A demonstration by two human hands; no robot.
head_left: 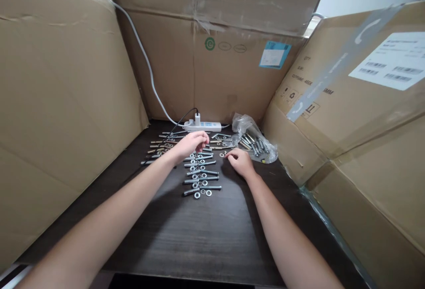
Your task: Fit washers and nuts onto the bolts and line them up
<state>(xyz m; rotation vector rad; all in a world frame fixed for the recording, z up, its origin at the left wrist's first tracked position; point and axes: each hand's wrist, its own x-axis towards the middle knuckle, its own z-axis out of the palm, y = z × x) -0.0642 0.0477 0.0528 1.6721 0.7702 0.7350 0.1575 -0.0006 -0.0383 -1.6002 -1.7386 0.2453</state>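
Note:
My left hand [196,143] hovers over the rows of metal bolts, its fingers curled together; whatever they may hold is hidden. To the right, my right hand [241,162] rests low by the table, thumb and fingertips drawn together beside a loose washer [222,155]. A tiny piece at those fingertips is too small to name. Below my left hand lie several sleeve anchor bolts [202,180] in a column, with nuts and washers such as this washer [209,193] beside them. More bolts [156,144], some brass-coloured, lie left of that hand, partly covered by it.
A clear plastic bag [245,125] holding more bolts [254,144] lies at the back right. Behind the rows stands a white power strip [209,126] with a plugged-in charger and cables. Large cardboard boxes [166,67] wall in the dark table [186,244] on three sides.

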